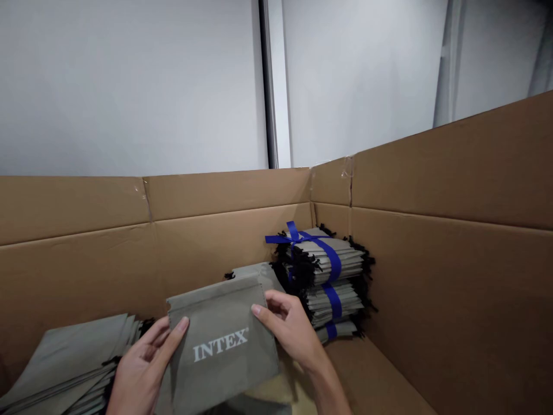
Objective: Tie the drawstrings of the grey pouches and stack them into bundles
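Note:
A grey fabric pouch [224, 311] printed with white INTEX lettering is held up, tilted, in front of me. My left hand [144, 360] pinches its left edge, thumb on the front face. On the opposite edge, my right hand [291, 328] grips near the upper corner, thumb also in front. Close to my left hand lies a loose stack of grey pouches [82, 351] with black cords at its right side. Behind the held pouch, another grey pouch or pile [257, 271] shows partly; the rest of it is hidden.
Bundles of grey pouches tied with blue ribbon [332, 259] are piled in the corner, black cord ends sticking out. Tall cardboard box walls [453, 276] rise at the back and right. Pale panels [129, 86] stand beyond the box.

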A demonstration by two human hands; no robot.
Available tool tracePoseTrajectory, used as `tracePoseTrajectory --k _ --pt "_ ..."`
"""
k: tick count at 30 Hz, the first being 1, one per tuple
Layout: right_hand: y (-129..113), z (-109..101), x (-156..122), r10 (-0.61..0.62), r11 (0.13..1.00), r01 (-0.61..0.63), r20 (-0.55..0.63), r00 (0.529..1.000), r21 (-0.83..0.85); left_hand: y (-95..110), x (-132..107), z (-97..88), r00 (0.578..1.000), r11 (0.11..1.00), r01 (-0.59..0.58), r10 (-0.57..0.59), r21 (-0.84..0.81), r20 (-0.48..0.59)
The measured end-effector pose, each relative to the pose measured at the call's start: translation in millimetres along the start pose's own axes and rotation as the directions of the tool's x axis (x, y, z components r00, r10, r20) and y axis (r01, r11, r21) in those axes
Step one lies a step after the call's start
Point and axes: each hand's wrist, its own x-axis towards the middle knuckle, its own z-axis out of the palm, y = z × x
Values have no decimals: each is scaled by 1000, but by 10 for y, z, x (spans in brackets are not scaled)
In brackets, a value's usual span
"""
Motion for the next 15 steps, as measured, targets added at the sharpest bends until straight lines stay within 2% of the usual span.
tracePoseTrajectory --k 6,10,15 --pt "-39 0 0 -11 1000 11 -16 1000 -2 -29 -3 -19 999 997 -53 54 57 -3" --pt "14 -14 3 -8 1000 7 -16 1000 -29 73 -50 -12 995 988 -101 98 119 27" --pt "81 -19 17 -6 1000 5 -23 1000 -24 186 -115 6 997 987 -81 81 137 9"
